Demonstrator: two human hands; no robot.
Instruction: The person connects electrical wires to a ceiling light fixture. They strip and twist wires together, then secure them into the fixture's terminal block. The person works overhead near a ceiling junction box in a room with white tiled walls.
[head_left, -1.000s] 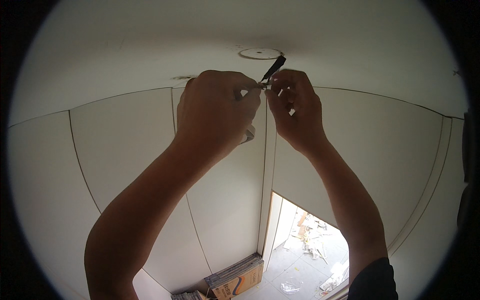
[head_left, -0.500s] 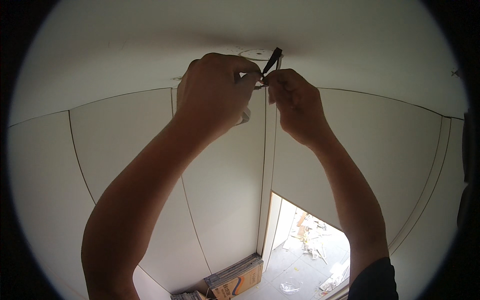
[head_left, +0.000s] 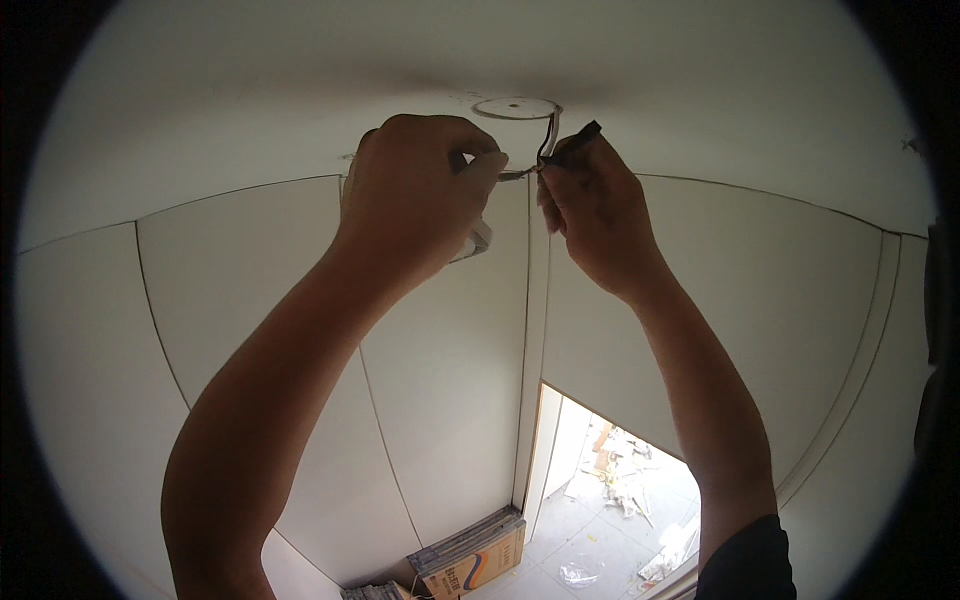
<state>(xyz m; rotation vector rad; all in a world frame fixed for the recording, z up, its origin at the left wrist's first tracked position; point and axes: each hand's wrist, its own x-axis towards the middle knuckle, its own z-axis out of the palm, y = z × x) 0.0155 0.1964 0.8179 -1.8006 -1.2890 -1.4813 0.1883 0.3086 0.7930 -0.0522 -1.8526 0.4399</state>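
Thin wires [head_left: 551, 135] hang from the edge of a round outline [head_left: 515, 108] on the white ceiling. They meet a short dark lead [head_left: 513, 176] running between my hands. My left hand [head_left: 415, 190] pinches that lead's left end between thumb and fingertips. A grey-white curved piece [head_left: 480, 240] shows below this palm; I cannot make out what it is. My right hand [head_left: 602, 215] is closed at the wire joint, thumb against the fingers. A black tape-like strip [head_left: 578, 143] slants up and right from the joint, across the right fingers.
Pale wall panels [head_left: 440, 350] with dark seams stand close beyond my arms. Low down lies a cardboard box [head_left: 470, 568] with flat grey pieces stacked behind it. Through a bright opening, scraps [head_left: 622, 480] and clear plastic [head_left: 580, 573] litter the tiled floor [head_left: 590, 530].
The black strip has swung from nearly upright to slanting right over my right fingers. My left hand has shifted slightly left, so more of the lead shows between the hands.
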